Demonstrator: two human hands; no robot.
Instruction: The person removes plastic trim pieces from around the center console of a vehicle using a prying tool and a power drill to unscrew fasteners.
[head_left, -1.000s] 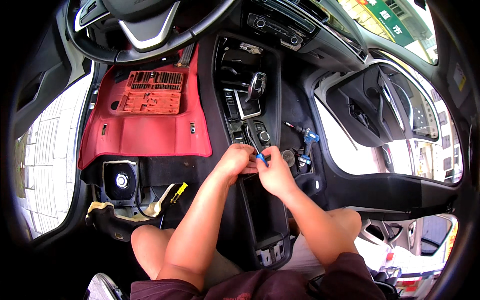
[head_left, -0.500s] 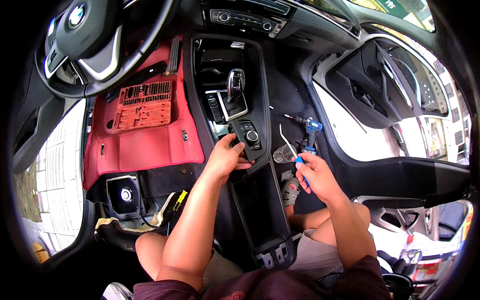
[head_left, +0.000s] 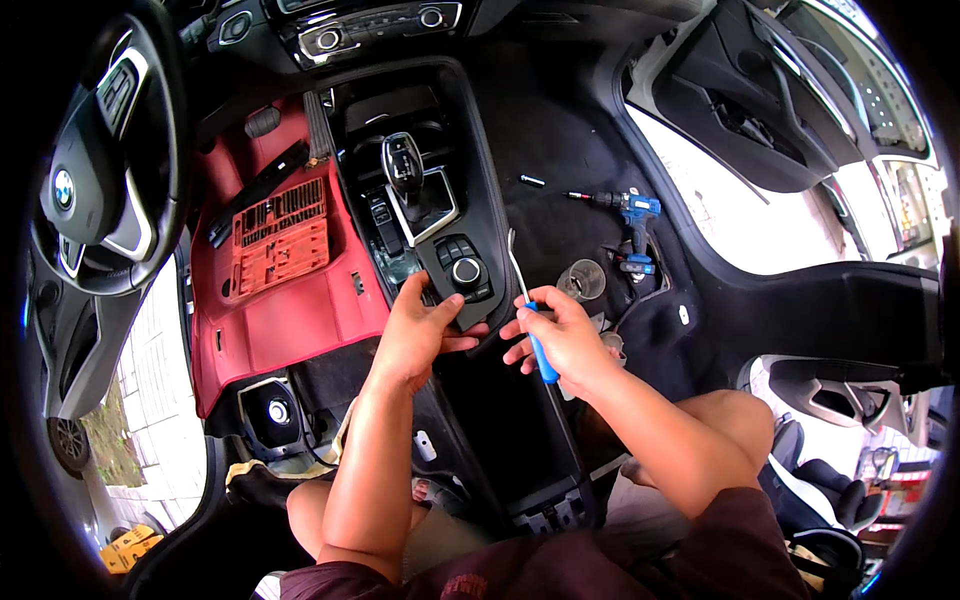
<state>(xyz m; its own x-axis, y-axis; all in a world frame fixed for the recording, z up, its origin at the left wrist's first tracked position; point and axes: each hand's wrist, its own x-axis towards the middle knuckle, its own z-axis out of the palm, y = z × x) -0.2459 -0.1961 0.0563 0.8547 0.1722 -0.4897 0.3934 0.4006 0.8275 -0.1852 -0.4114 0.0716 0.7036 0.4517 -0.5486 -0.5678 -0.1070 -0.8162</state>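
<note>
My left hand (head_left: 412, 335) grips the rear end of a black control panel (head_left: 478, 314) on the centre console, thumb on top and fingers at its edge. A round silver-rimmed knob (head_left: 466, 271) and several buttons sit on this panel. The panel's rear edge looks slightly raised. In my right hand (head_left: 575, 345) is a pry tool with a blue handle (head_left: 543, 358) and a thin metal shaft, bent near its tip. The shaft points forward along the console's right side. A gear lever (head_left: 403, 168) stands ahead of the panel. Behind it lies an open storage bin (head_left: 490, 420).
On the red floor mat (head_left: 290, 335) at left lies an orange bit case (head_left: 283, 240). A blue cordless drill (head_left: 638, 215), a clear plastic cup (head_left: 582, 281) and a small dark cylinder (head_left: 532, 181) are on the right floor. The steering wheel (head_left: 165, 150) is far left.
My right hand has brought the pry tool leftward, close to the console and my left hand. My left hand keeps its hold on the panel. The whole view has turned and shifted.
</note>
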